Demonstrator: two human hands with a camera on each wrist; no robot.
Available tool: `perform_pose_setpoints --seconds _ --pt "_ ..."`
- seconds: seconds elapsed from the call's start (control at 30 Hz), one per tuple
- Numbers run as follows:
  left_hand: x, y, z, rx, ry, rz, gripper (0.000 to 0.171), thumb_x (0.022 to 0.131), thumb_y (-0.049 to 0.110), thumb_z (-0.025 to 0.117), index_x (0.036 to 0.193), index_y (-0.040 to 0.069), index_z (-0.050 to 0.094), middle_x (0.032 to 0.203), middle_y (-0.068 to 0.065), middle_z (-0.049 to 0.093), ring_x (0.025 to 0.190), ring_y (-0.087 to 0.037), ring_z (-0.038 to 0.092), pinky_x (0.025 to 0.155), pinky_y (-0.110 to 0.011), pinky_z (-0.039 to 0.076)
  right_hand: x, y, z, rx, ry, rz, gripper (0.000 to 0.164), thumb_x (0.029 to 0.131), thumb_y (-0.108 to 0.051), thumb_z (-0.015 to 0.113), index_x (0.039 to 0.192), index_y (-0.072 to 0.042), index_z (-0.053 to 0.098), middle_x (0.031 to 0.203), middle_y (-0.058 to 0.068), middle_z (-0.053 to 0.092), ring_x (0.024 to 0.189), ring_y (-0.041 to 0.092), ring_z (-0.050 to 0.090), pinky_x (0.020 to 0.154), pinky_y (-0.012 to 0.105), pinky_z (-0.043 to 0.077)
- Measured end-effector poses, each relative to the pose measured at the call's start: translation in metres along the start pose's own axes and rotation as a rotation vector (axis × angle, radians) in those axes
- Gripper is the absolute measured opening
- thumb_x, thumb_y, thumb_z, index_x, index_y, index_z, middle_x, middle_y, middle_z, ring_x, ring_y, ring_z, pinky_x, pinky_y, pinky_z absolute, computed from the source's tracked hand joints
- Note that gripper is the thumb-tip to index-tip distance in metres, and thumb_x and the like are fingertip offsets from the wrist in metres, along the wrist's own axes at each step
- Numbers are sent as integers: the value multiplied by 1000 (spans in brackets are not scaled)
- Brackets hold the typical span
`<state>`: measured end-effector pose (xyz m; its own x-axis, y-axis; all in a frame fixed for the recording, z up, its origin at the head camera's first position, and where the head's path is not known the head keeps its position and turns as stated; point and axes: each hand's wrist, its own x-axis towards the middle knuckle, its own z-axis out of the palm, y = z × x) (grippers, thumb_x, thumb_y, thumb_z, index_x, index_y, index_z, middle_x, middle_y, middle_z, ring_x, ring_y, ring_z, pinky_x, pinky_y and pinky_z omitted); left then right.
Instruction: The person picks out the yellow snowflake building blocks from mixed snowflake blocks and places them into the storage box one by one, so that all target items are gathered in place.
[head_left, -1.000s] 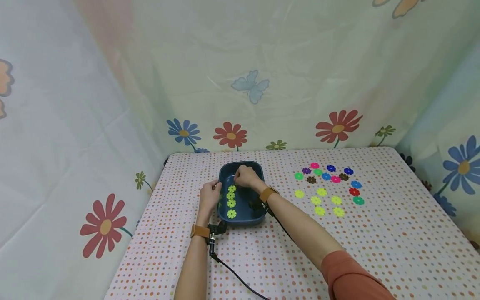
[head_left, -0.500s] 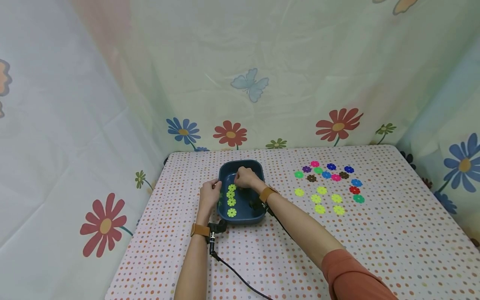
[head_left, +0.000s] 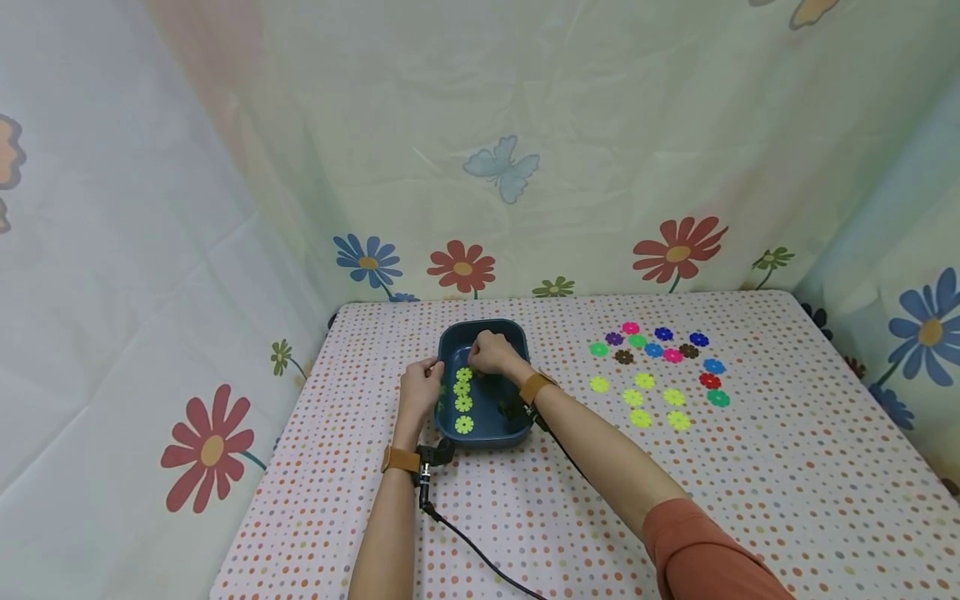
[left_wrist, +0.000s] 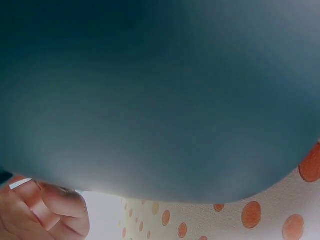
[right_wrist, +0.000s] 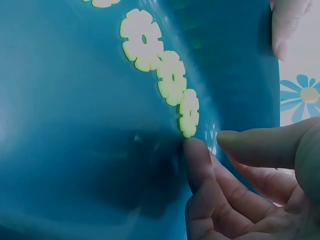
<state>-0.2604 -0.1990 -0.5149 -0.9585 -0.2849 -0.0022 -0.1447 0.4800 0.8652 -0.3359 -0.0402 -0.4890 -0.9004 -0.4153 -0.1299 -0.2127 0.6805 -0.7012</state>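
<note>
A deep blue rectangular plastic basin stands on the table. Inside it, several yellow flower-shaped discs form a line along the left side. My left hand grips the basin's left rim; in the left wrist view the basin wall covers most of the picture, with curled fingers at its lower left. My right hand is inside the basin. In the right wrist view its index fingertip touches the end disc, while the thumb stays apart, nothing between them.
To the right lie several more yellow discs. Behind them are discs in other colours, such as red, dark blue and brown. A black cable runs from the left wrist. A printed curtain hangs behind the table.
The head view has shifted very slightly. Both hands, the basin and the discs show no clear movement.
</note>
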Motion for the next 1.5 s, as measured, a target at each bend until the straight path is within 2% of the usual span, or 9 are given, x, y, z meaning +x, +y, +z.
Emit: perform_pose_setpoints --seconds 0.2,0.47,0.6,0.7,0.9,1.03,1.17,1.5 --pt "-3 3 1 20 13 -2 40 107 25 54 138 1 61 107 -15 70 84 -21 63 67 -32 49 -11 2 -18 35 22 -24 15 95 -5 63 95 1 76 81 8 70 71 20 66 67 32 51" --pt "-5 5 1 17 23 -3 40 107 24 54 138 0 61 106 -16 69 81 -22 59 65 -32 46 -34 17 -69 155 64 -34 12 94 -8 66 100 0 73 90 13 70 88 36 69 73 35 51" --pt "-4 4 -1 19 20 -10 41 107 25 54 139 0 60 104 -16 68 78 -20 57 64 -31 44 -47 36 -94 186 106 -1 15 95 -9 67 105 1 71 99 18 71 86 31 70 80 43 53" --pt "-4 4 -2 9 14 -7 40 106 24 54 138 -1 60 102 -18 68 73 -20 55 61 -31 42 -57 56 -110 181 144 28 18 96 -11 66 108 2 70 101 18 71 87 29 70 86 48 53" --pt "-4 3 -1 2 12 -3 41 106 24 55 138 -1 60 103 -15 68 76 -20 56 62 -31 44 -80 97 -136 135 173 99 26 99 -16 64 115 4 68 108 22 70 100 40 67 84 50 51" --pt "-5 3 0 -1 10 6 41 106 24 55 138 -2 60 101 -14 67 77 -20 56 62 -31 44 -96 122 -147 116 188 149 27 100 -16 63 117 4 67 111 24 69 102 41 67 83 52 51" --pt "-5 3 0 2 5 3 41 106 24 55 138 -1 60 101 -16 67 75 -21 56 62 -31 43 -112 142 -154 73 207 204 28 100 -16 62 118 5 67 111 23 68 102 40 66 84 49 50" --pt "-9 8 -2 2 7 -8 42 106 24 55 139 -1 59 103 -17 68 76 -22 56 61 -31 42 -140 189 -158 -20 228 290 28 97 -18 67 114 4 71 108 22 68 91 32 62 76 43 50"
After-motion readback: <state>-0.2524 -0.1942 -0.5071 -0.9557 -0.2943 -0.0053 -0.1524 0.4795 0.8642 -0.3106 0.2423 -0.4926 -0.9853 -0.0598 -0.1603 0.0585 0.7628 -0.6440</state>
